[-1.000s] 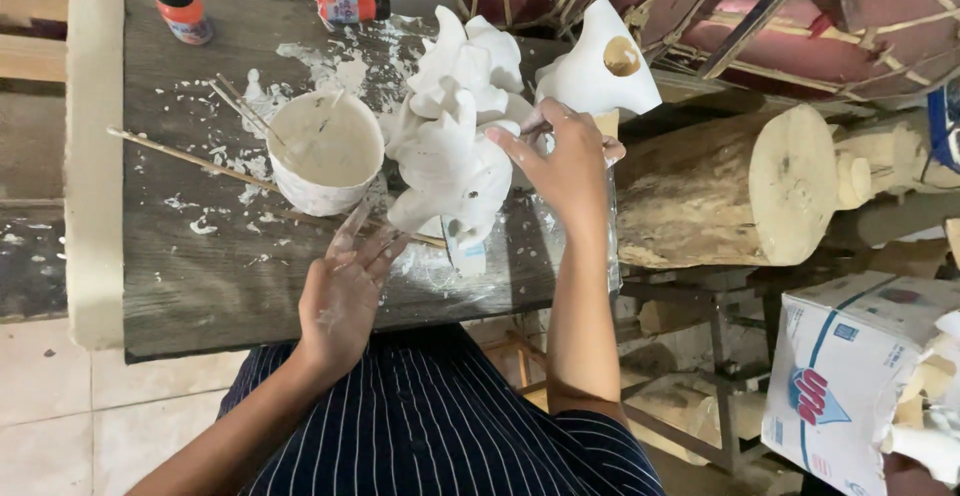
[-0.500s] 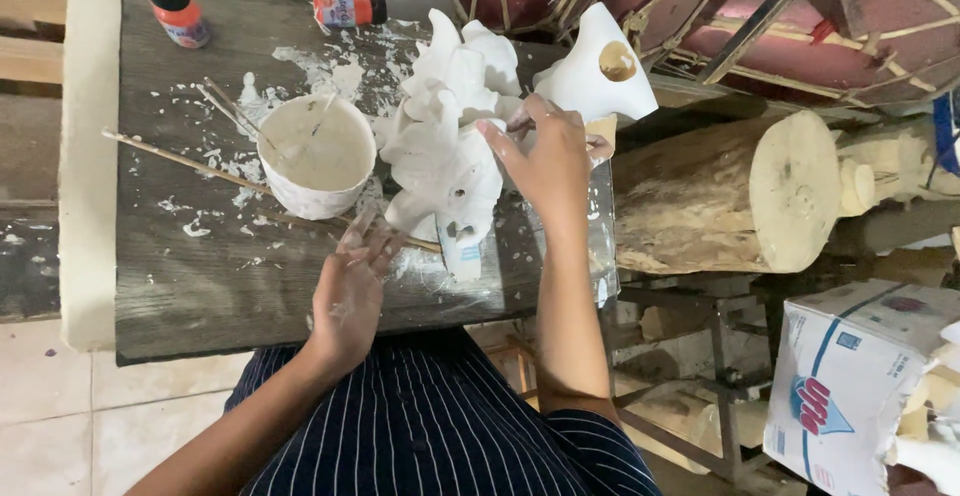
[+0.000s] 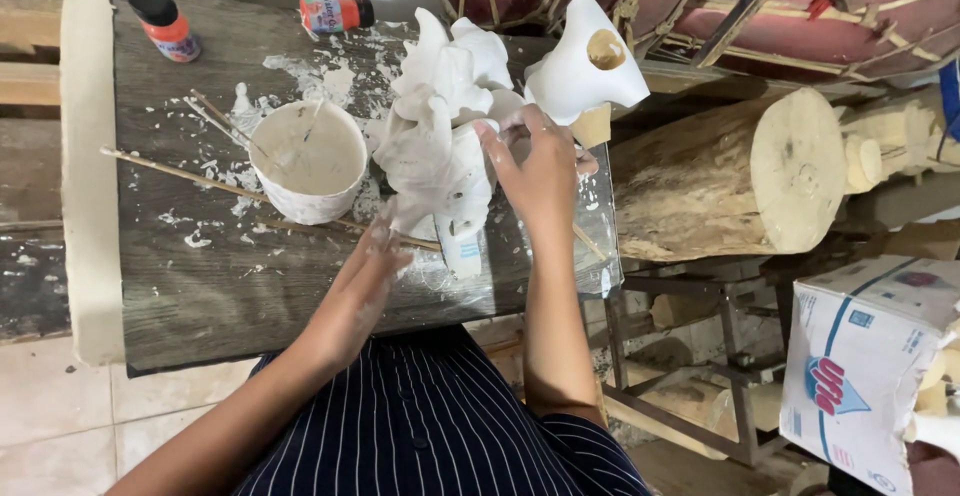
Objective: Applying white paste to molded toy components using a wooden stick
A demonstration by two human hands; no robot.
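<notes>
Centre frame: right hand (image 3: 545, 171) grips the white plaster-coated figurine (image 3: 440, 136), fingers curled; left hand (image 3: 378, 251), fingers open, braces its base. Smoothing step; next calls for plaster from the white bowl (image 3: 307, 159).

White plaster on a dark grey board, with reds and pale wood around it.

The sculpture (image 3: 440, 126) was chalk white, as was the second piece (image 3: 585, 66), whose round opening showed tan. The bowl (image 3: 308, 161) was white outside and held cream-grey paste. The board (image 3: 200, 276) was dark grey wood, spattered white. One bottle (image 3: 163, 22) had a black cap and an orange-red body; another (image 3: 335, 14) was red with a black cap. The log (image 3: 735, 181) was pale yellow-brown. The drum (image 3: 720, 6) was dull red. The shirt (image 3: 440, 426) was navy with thin white stripes. The carton (image 3: 860, 366) was white with blue and red print.
</notes>
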